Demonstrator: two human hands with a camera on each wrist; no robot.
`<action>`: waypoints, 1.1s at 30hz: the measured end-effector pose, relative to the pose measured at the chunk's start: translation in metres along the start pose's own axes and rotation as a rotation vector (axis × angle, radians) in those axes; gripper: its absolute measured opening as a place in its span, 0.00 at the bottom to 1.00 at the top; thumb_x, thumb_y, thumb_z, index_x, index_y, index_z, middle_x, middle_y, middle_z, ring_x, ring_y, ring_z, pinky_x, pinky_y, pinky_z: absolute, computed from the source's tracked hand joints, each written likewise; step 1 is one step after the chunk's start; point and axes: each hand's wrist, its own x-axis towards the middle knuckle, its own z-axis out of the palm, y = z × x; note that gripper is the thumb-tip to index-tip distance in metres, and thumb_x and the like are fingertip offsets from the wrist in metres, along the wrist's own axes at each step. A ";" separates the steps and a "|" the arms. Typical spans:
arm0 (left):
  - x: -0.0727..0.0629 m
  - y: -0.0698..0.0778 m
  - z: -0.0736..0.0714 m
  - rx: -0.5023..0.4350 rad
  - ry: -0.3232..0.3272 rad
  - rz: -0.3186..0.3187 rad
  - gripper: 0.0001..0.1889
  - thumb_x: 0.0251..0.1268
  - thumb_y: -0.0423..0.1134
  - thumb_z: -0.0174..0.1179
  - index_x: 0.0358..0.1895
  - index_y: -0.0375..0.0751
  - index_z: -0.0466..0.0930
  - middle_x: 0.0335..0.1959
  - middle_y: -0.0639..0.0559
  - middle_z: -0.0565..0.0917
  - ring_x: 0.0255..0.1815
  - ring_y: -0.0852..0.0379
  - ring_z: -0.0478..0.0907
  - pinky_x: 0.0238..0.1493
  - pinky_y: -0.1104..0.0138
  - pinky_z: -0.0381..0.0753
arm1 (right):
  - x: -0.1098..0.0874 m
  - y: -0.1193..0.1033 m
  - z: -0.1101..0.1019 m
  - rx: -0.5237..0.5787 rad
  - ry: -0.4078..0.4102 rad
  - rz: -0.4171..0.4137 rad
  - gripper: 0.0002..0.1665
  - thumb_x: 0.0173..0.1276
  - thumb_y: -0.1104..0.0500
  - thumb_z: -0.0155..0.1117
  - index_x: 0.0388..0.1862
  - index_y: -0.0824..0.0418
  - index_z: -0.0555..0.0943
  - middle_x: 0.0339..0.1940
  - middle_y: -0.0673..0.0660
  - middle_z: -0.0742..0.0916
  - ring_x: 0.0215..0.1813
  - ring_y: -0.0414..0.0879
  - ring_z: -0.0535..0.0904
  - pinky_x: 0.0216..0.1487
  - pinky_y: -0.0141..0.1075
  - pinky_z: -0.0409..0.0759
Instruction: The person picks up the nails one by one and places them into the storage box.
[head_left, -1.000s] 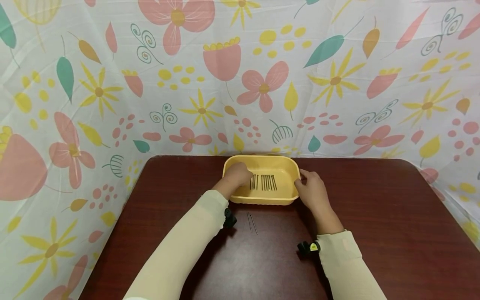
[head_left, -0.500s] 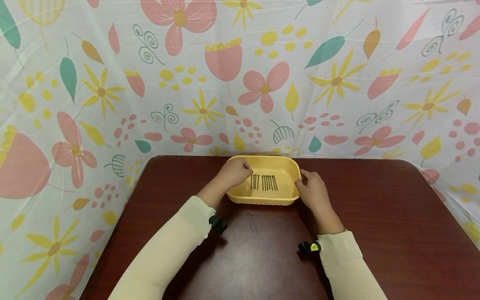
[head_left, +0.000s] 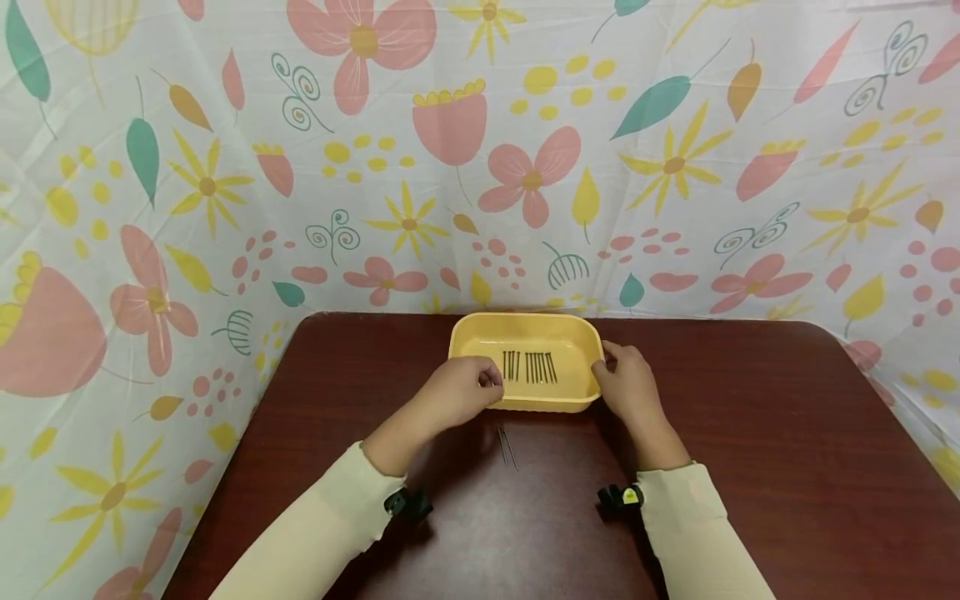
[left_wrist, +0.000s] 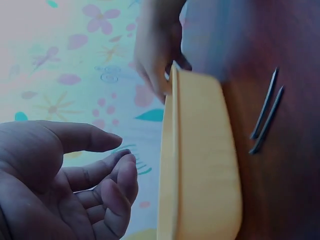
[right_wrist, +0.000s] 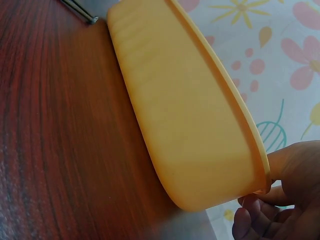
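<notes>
A yellow plastic tray (head_left: 542, 405) stands on the table near its back edge. Inside it, several dark nails (head_left: 512, 367) lie side by side in two groups. My right hand (head_left: 632, 385) pinches the tray's right rim; in the right wrist view, thumb and fingers sit on either side of that rim. My left hand (head_left: 456, 393) hovers at the tray's front left corner. The left wrist view shows its fingers loosely curled, a gap between thumb and index finger, nothing held. Two more nails (left_wrist: 264, 103) lie on the table in front of the tray.
The dark red-brown table (head_left: 750, 467) has a floral cloth (head_left: 675, 208) hanging right behind and on the left. Black wrist cameras (head_left: 619, 497) are strapped at both sleeve cuffs.
My left hand has come out of the tray, going left and then toward me to its front left corner. The right hand keeps its place on the rim.
</notes>
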 end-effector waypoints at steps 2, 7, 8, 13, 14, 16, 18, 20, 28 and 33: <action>-0.007 -0.002 0.004 -0.011 -0.019 0.007 0.04 0.66 0.41 0.61 0.35 0.48 0.84 0.29 0.58 0.82 0.29 0.61 0.75 0.36 0.66 0.76 | 0.000 0.000 0.000 -0.002 0.001 -0.001 0.31 0.72 0.59 0.50 0.70 0.73 0.71 0.53 0.70 0.80 0.47 0.59 0.77 0.49 0.49 0.76; -0.018 -0.006 0.015 0.009 -0.074 0.019 0.05 0.68 0.41 0.61 0.36 0.48 0.85 0.28 0.59 0.82 0.28 0.61 0.74 0.35 0.66 0.75 | 0.001 0.001 0.000 -0.003 0.007 -0.001 0.31 0.73 0.59 0.51 0.70 0.73 0.72 0.52 0.69 0.80 0.46 0.58 0.77 0.48 0.48 0.76; -0.019 -0.007 0.018 0.024 -0.082 0.024 0.05 0.68 0.41 0.61 0.36 0.48 0.86 0.28 0.59 0.82 0.28 0.61 0.74 0.35 0.67 0.75 | 0.001 0.001 0.000 -0.003 0.006 -0.001 0.31 0.73 0.59 0.51 0.70 0.73 0.71 0.52 0.69 0.80 0.46 0.58 0.77 0.48 0.47 0.76; -0.022 -0.018 0.034 0.071 -0.095 0.031 0.06 0.65 0.40 0.62 0.32 0.46 0.87 0.23 0.57 0.85 0.25 0.63 0.75 0.34 0.68 0.75 | 0.001 0.001 0.000 -0.004 0.000 0.001 0.31 0.73 0.59 0.50 0.70 0.73 0.71 0.52 0.69 0.80 0.46 0.58 0.77 0.47 0.47 0.76; -0.023 -0.020 0.038 0.084 -0.096 0.026 0.07 0.65 0.40 0.62 0.30 0.47 0.87 0.21 0.57 0.85 0.23 0.64 0.75 0.33 0.69 0.75 | 0.001 0.001 0.000 -0.006 -0.001 0.000 0.31 0.73 0.59 0.50 0.70 0.74 0.71 0.52 0.69 0.80 0.46 0.58 0.77 0.47 0.47 0.76; -0.023 -0.024 0.046 0.115 -0.095 0.014 0.10 0.64 0.41 0.62 0.24 0.49 0.84 0.15 0.59 0.82 0.20 0.64 0.73 0.31 0.70 0.73 | 0.000 0.001 0.000 -0.007 -0.004 0.005 0.31 0.73 0.58 0.50 0.70 0.73 0.71 0.53 0.69 0.80 0.47 0.58 0.77 0.48 0.47 0.76; -0.024 -0.027 0.055 0.152 -0.092 0.001 0.15 0.65 0.43 0.63 0.18 0.51 0.79 0.11 0.62 0.76 0.17 0.64 0.70 0.27 0.70 0.71 | -0.001 0.002 0.000 -0.007 -0.007 0.010 0.31 0.73 0.58 0.50 0.71 0.73 0.71 0.53 0.70 0.80 0.47 0.58 0.77 0.48 0.47 0.76; -0.024 -0.029 0.062 0.209 -0.084 -0.017 0.21 0.67 0.47 0.63 0.13 0.52 0.73 0.09 0.63 0.70 0.15 0.63 0.65 0.23 0.69 0.68 | -0.001 0.002 0.000 -0.005 -0.009 0.012 0.31 0.73 0.59 0.50 0.71 0.73 0.70 0.54 0.70 0.79 0.47 0.59 0.77 0.48 0.47 0.77; -0.022 -0.030 0.082 0.395 -0.014 -0.061 0.25 0.64 0.58 0.66 0.12 0.51 0.73 0.19 0.55 0.81 0.20 0.58 0.77 0.21 0.63 0.74 | -0.001 0.001 0.000 0.008 -0.018 0.018 0.32 0.73 0.58 0.50 0.72 0.73 0.70 0.55 0.70 0.79 0.47 0.58 0.77 0.47 0.46 0.77; -0.019 -0.031 0.085 0.402 0.008 -0.084 0.25 0.61 0.58 0.68 0.13 0.50 0.72 0.18 0.55 0.78 0.20 0.58 0.75 0.21 0.63 0.73 | 0.000 0.000 0.001 0.000 -0.007 0.016 0.31 0.73 0.58 0.50 0.71 0.72 0.71 0.53 0.70 0.79 0.46 0.58 0.77 0.47 0.46 0.76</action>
